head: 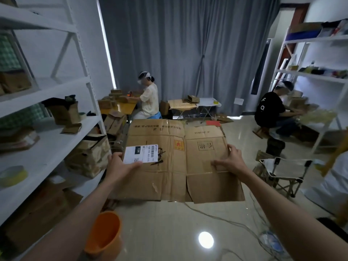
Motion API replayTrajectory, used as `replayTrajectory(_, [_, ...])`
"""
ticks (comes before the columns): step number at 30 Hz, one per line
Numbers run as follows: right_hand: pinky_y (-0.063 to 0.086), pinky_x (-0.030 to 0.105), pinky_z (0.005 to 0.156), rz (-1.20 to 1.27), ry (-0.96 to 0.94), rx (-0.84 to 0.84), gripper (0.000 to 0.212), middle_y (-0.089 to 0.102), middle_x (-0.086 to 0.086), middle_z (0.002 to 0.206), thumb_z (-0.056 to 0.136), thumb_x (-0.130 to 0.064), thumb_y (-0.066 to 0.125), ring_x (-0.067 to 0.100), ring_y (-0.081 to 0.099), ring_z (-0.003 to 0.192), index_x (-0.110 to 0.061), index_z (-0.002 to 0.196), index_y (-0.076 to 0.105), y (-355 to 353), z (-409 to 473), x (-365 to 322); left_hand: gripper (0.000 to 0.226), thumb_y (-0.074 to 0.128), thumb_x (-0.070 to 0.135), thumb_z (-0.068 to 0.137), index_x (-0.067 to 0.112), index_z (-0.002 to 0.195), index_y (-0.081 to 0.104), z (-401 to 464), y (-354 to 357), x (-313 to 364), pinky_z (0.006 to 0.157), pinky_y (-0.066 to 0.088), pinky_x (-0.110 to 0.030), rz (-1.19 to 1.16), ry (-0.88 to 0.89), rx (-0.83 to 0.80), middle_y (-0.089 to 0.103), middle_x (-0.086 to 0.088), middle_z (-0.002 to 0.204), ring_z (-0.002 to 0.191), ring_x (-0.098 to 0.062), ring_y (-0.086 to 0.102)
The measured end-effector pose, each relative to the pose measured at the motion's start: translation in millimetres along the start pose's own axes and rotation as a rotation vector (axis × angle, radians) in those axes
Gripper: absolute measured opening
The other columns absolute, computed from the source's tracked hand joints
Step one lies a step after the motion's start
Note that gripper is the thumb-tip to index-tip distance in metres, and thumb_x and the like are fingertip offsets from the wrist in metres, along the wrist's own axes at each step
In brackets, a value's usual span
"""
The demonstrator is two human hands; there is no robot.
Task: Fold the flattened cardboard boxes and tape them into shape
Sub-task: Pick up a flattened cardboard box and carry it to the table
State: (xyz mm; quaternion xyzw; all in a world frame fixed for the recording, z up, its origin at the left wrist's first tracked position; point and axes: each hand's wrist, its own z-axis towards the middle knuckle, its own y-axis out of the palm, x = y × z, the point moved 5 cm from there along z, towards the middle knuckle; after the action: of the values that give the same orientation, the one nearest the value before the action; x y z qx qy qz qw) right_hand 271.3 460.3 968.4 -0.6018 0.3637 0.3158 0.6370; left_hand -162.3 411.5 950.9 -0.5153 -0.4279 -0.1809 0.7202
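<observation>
Gripping the box [175, 161] at both side edges, your left hand [120, 166] pinches by the white label [141, 153] and your right hand [230, 161] clasps the opposite edge. You hold it flat, clear of the floor, long axis running hand to hand, flaps toward and away from you; opening it likely means pushing those edges together.
</observation>
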Motion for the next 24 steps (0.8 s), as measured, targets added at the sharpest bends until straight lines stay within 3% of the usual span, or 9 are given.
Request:
replayTrajectory(3, [0.043,0.049,0.109,-0.008,-0.021,-0.008,0.111,0.033,0.007,0.143,0.063,-0.033,0.093,0.029,0.042,0.130,-0.019,0.151,0.028,-3.0,44.5,1.6,0.101,0.087,0.058,0.058,0.011,0.135,0.044,29.3,18.3,10.9,0.093,0.046,-0.038,0.012,-0.004,0.022,0.045,-0.008,0.135,0.110,-0.019,0.049])
replayTrajectory(9, [0.043,0.049,0.110,-0.021,-0.041,-0.030,0.110,0.031,0.008,0.144,0.063,-0.034,0.093,0.029,0.041,0.131,-0.018,0.151,0.028,-3.5,142.8,-2.8,0.111,0.081,0.068,0.051,0.012,0.138,0.041,96.1,55.7,34.4,0.094,0.050,-0.044,-0.014,-0.031,0.031,0.046,-0.006,0.136,0.116,-0.023,0.052])
replayTrajectory(24, [0.039,0.050,0.111,-0.013,-0.085,-0.084,0.112,0.030,0.008,0.145,0.067,-0.032,0.091,0.031,0.039,0.133,-0.020,0.155,0.022,64.8,346.9,-33.4,0.097,0.087,0.054,0.063,0.009,0.138,0.044,281.0,99.9,34.3,0.099,0.048,-0.049,0.030,-0.052,0.121,0.045,-0.012,0.138,0.119,-0.028,0.052])
